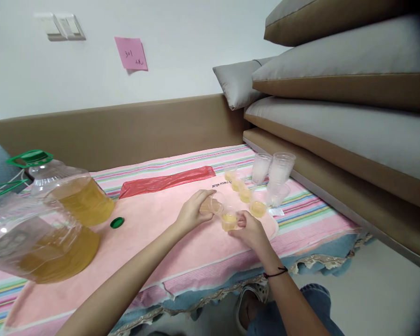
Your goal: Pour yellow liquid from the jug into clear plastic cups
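My left hand (195,211) is closed around a clear plastic cup (216,205), which is tipped toward the right; whether liquid is left in it I cannot tell. Just below its rim stands a second clear cup (228,222) with yellow liquid, gripped at its right side by the fingers of my right hand (249,228). Beyond my right hand, several more cups with yellow liquid form a row, the nearest being a clear cup (258,208).
Stacks of clear cups (282,168) stand at the back right. Large jugs of yellow liquid (87,198) are at the left, near a green cap (117,222). A red plastic bag (168,179) lies behind the pink cloth (143,242). Grey cushions (343,51) rise at the right.
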`<state>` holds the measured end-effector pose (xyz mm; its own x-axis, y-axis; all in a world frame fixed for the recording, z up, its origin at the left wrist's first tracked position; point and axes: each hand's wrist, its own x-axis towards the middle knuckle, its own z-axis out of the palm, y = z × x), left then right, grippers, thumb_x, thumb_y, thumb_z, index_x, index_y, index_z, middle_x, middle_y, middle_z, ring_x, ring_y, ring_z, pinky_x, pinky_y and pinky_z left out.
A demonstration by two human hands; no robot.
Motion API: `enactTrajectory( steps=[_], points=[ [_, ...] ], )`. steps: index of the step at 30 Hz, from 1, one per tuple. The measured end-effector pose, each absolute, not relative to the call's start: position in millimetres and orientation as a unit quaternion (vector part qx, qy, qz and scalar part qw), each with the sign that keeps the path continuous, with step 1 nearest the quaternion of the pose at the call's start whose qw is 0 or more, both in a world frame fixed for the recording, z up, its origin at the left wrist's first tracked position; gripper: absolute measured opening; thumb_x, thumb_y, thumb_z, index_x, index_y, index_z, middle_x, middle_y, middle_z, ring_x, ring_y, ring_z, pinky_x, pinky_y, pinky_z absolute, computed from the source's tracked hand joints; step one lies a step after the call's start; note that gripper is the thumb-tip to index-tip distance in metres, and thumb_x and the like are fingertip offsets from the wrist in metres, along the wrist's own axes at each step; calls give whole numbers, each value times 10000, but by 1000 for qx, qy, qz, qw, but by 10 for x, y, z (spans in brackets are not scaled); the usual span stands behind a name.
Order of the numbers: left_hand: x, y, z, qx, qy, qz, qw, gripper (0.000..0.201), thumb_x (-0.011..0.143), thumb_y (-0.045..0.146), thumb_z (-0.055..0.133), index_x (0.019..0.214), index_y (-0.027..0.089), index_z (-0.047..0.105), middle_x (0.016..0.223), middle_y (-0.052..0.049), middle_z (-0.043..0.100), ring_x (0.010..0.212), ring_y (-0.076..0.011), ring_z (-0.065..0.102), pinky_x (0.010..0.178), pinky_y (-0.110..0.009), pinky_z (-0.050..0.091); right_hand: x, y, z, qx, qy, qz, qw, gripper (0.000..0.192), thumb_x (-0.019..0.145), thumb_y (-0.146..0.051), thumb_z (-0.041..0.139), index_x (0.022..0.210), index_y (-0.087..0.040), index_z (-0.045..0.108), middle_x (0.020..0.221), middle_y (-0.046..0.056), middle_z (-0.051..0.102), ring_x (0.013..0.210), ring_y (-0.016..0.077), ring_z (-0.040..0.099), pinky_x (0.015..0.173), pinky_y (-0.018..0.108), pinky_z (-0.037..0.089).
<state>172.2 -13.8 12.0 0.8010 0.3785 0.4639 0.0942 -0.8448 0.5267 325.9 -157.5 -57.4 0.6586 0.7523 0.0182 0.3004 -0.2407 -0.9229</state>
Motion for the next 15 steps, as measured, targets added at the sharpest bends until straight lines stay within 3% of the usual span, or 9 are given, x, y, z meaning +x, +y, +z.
enactTrajectory(
  steps=[15],
  points=[
    [1728,-120,161,929,124,266,227,664,655,98,638,1288,249,507,1267,-77,602,1175,-259,570,994,-397,465,3258,-1579,-588,-757,-356,226,500,497,503,-198,774,945,-219,548,910,30,669,827,221,656,717,310,504]
  ],
)
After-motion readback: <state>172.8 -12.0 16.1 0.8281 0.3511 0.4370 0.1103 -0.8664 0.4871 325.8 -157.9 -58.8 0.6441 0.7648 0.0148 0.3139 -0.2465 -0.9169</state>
